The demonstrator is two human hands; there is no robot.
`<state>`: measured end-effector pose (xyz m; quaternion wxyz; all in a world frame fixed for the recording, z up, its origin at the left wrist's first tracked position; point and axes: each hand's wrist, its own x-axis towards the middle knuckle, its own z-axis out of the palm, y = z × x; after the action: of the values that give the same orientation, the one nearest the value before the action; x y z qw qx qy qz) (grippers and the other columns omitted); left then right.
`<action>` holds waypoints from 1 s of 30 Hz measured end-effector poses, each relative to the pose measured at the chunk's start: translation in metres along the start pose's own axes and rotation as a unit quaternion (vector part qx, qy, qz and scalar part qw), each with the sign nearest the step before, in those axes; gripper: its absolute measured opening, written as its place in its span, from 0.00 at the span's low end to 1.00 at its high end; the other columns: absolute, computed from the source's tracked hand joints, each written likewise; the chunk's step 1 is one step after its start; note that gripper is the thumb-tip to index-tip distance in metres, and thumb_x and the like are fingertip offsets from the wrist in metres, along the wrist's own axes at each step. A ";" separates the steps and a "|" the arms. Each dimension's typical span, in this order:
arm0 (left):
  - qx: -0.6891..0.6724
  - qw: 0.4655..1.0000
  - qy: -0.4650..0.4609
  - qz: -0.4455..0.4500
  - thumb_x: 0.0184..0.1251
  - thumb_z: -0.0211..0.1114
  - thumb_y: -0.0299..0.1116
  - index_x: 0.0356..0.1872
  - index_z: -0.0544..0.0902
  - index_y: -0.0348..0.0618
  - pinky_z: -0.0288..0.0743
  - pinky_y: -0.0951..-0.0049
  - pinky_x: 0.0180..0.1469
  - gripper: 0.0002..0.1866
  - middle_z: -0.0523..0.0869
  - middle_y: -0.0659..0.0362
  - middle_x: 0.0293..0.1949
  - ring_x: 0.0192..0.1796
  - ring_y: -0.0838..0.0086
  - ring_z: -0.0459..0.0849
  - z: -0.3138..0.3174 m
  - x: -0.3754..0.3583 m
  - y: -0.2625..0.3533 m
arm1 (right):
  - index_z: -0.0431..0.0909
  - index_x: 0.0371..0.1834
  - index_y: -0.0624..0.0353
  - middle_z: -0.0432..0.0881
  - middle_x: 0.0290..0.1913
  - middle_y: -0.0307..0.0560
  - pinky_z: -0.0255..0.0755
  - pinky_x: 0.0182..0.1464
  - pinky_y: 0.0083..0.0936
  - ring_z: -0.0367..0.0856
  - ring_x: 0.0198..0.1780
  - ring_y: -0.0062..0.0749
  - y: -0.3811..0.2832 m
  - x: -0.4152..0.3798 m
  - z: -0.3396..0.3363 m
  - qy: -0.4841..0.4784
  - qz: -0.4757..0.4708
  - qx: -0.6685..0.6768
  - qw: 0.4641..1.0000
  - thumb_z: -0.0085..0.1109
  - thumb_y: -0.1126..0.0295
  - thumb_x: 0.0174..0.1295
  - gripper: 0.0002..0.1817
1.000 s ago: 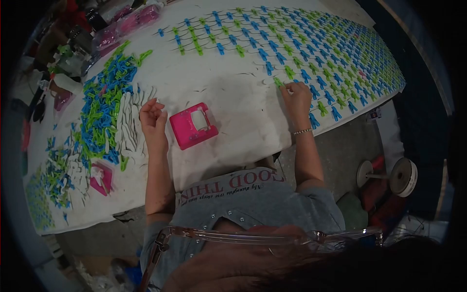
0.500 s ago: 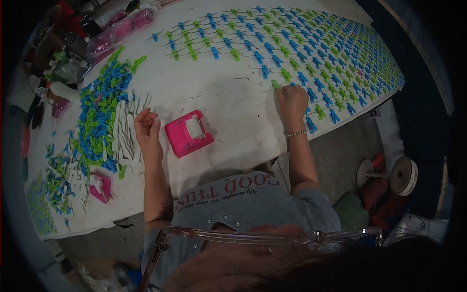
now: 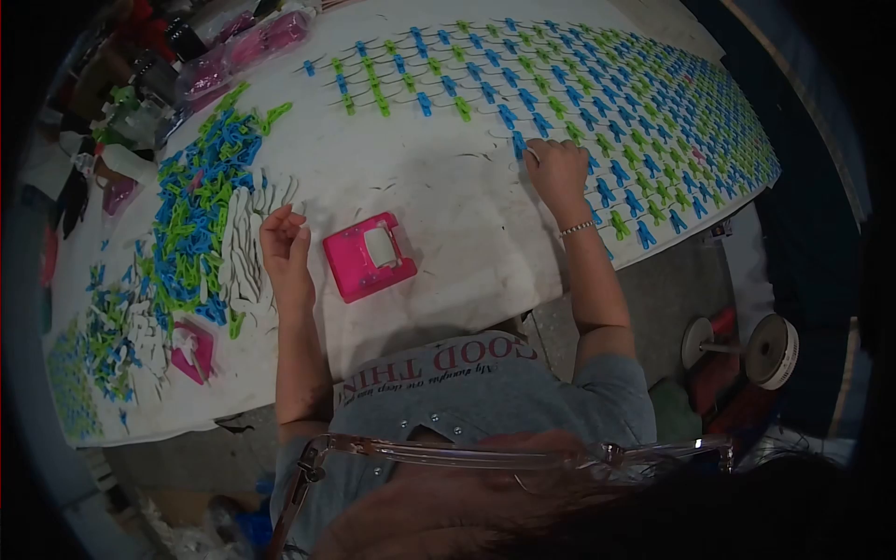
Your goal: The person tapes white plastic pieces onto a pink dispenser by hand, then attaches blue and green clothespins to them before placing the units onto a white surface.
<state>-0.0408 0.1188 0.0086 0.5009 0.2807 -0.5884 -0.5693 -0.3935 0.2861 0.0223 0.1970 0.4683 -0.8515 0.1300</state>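
My right hand (image 3: 560, 175) is closed over the near edge of the rows of blue and green clips. Its fingertips are right at a blue clip (image 3: 520, 145), and what lies under the fingers is hidden. Thin pale curved pieces run between the laid-out clips (image 3: 569, 93). My left hand (image 3: 287, 247) is raised with thumb and fingers curled together; I cannot tell what they hold. Beside it lies a stack of white curved strips (image 3: 250, 247). A pink holder (image 3: 353, 266) with a whitish roll (image 3: 380, 246) sits between my hands.
A large heap of blue and green clips (image 3: 201, 205) covers the table's left part. Closer to me are a smaller pink piece (image 3: 192, 353) and more clips (image 3: 73, 383). Pink bagged goods (image 3: 261, 47) stand at the back left. A spool (image 3: 773, 351) sits below the table, right.
My right hand has moved away from my body along the rows, up to the blue clip; the green clip seen at its fingertips is now hidden. My left hand has barely moved.
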 end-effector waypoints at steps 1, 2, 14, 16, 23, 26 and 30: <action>-0.001 1.000 0.000 0.003 0.63 0.59 0.21 0.57 0.71 0.39 0.66 0.80 0.53 0.20 0.76 0.62 0.44 0.44 0.81 0.72 -0.001 0.000 0.001 | 0.85 0.36 0.50 0.83 0.29 0.40 0.65 0.40 0.38 0.78 0.35 0.38 0.001 0.005 0.004 0.001 -0.002 0.000 1.000 0.64 0.65 0.55 0.07; -0.003 1.000 0.000 0.006 0.63 0.59 0.21 0.57 0.71 0.39 0.66 0.80 0.53 0.20 0.76 0.62 0.43 0.44 0.81 0.72 -0.001 0.001 0.001 | 0.84 0.30 0.51 0.82 0.26 0.41 0.64 0.40 0.37 0.77 0.34 0.38 0.001 0.008 0.010 0.003 -0.018 -0.003 1.000 0.63 0.66 0.53 0.04; 0.000 1.000 -0.001 0.002 0.63 0.59 0.21 0.56 0.72 0.39 0.66 0.80 0.52 0.19 0.77 0.63 0.43 0.44 0.81 0.72 -0.002 0.000 0.005 | 0.84 0.23 0.53 0.80 0.21 0.42 0.64 0.37 0.37 0.75 0.30 0.38 0.009 0.014 0.022 0.001 -0.052 -0.006 0.999 0.60 0.72 0.50 0.04; 0.006 1.000 -0.002 0.003 0.64 0.59 0.21 0.56 0.72 0.40 0.66 0.80 0.52 0.19 0.77 0.63 0.43 0.44 0.81 0.72 -0.002 0.001 0.004 | 0.84 0.23 0.53 0.80 0.22 0.41 0.65 0.37 0.37 0.75 0.31 0.38 0.009 0.013 0.021 -0.002 -0.049 -0.008 0.999 0.60 0.72 0.51 0.04; 0.013 0.999 0.050 0.007 0.64 0.61 0.23 0.40 0.73 0.43 0.65 0.84 0.41 0.08 0.73 0.66 0.34 0.36 0.85 0.70 -0.003 0.004 0.000 | 0.82 0.39 0.56 0.79 0.38 0.46 0.67 0.42 0.38 0.76 0.38 0.42 -0.023 -0.004 -0.023 0.063 -0.097 0.095 0.989 0.64 0.65 0.54 0.11; 0.064 0.996 0.060 0.021 0.64 0.65 0.28 0.27 0.65 0.45 0.59 0.80 0.30 0.14 0.67 0.68 0.25 0.29 0.85 0.62 -0.008 0.005 -0.006 | 0.80 0.41 0.59 0.78 0.36 0.50 0.70 0.41 0.37 0.76 0.40 0.45 -0.057 -0.034 -0.040 0.020 -0.172 0.268 0.948 0.65 0.70 0.55 0.11; 0.210 0.974 0.079 0.029 0.64 0.66 0.34 0.19 0.61 0.44 0.55 0.76 0.25 0.22 0.60 0.68 0.18 0.25 0.83 0.57 -0.022 -0.027 0.013 | 0.78 0.40 0.61 0.77 0.36 0.50 0.73 0.37 0.32 0.78 0.37 0.43 -0.089 -0.090 -0.043 -0.153 -0.182 0.422 0.875 0.64 0.72 0.55 0.10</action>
<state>-0.0090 0.1370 0.0105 0.4920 0.4060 -0.6613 -0.3947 -0.2652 0.3234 0.0227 -0.1314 0.6679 -0.6349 0.3654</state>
